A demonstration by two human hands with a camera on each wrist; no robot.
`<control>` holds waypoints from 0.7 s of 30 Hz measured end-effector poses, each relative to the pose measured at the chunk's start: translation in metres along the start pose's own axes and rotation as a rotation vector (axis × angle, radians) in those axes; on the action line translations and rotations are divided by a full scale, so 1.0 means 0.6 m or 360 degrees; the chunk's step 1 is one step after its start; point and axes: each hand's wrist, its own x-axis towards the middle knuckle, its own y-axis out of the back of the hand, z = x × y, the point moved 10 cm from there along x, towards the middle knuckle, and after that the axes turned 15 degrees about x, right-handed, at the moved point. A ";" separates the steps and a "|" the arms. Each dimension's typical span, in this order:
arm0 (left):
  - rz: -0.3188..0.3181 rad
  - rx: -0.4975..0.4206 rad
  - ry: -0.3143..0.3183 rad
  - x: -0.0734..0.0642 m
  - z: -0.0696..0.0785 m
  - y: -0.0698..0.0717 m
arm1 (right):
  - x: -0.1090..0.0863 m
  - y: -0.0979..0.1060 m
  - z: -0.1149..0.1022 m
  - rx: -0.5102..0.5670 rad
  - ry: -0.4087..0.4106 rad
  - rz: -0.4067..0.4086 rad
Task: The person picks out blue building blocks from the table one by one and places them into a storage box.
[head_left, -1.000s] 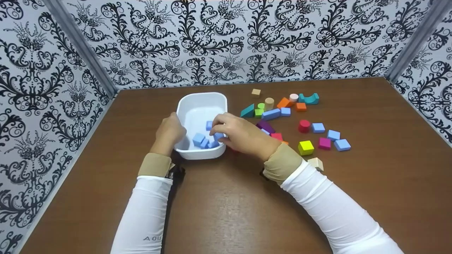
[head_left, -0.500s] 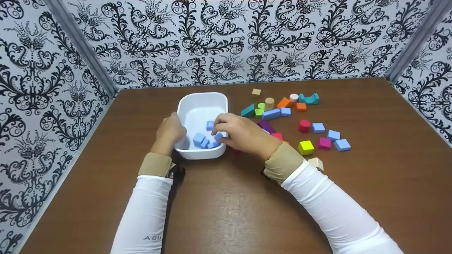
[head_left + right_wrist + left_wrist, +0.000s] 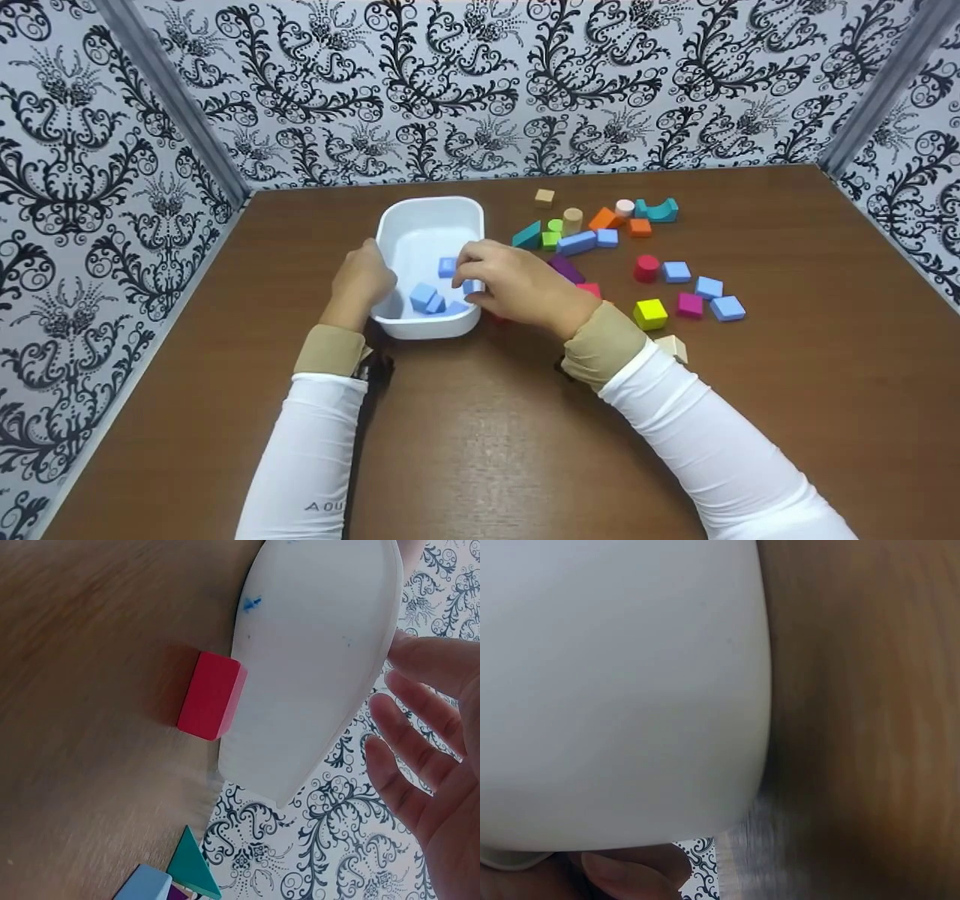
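Light-blue blocks [image 3: 422, 297]! Lay loose inside the white plastic tub [image 3: 424, 328], mostly bunched at the near end. Over to the left hand [image 3: 363, 277]: clenched firmly round the tub's left rim. And the right hand [image 3: 514, 285]: reached in across the right rim, with one block [image 3: 469, 286] showing between thumb and index finger; pinched or merely touched, could not tell. From the right wrist, caught fingers loosely bent and apart, plus a red block [image 3: 210, 697] just beside the tub and a blue smudge [image 3: 252, 604] on its outer wall. Writing, too: read "AOU" on the white left sleeve [image 3: 300, 450]. Out right, scattered across the brown table [image 3: 480, 435]: yellow cube [image 3: 650, 314], red cylinder [image 3: 646, 268], teal curved block [image 3: 657, 211].
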 end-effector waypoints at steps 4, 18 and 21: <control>0.0003 -0.0006 0.0014 0.001 -0.001 0.000 | 0.000 0.004 -0.002 0.0001 0.0018 0.0026; -0.0018 -0.0022 0.0023 -0.002 0.000 -0.001 | -0.003 0.040 0.007 0.0012 -0.0001 0.0086; -0.0016 -0.0016 0.0024 0.000 -0.001 -0.001 | -0.006 0.063 0.009 0.0023 -0.0005 0.0140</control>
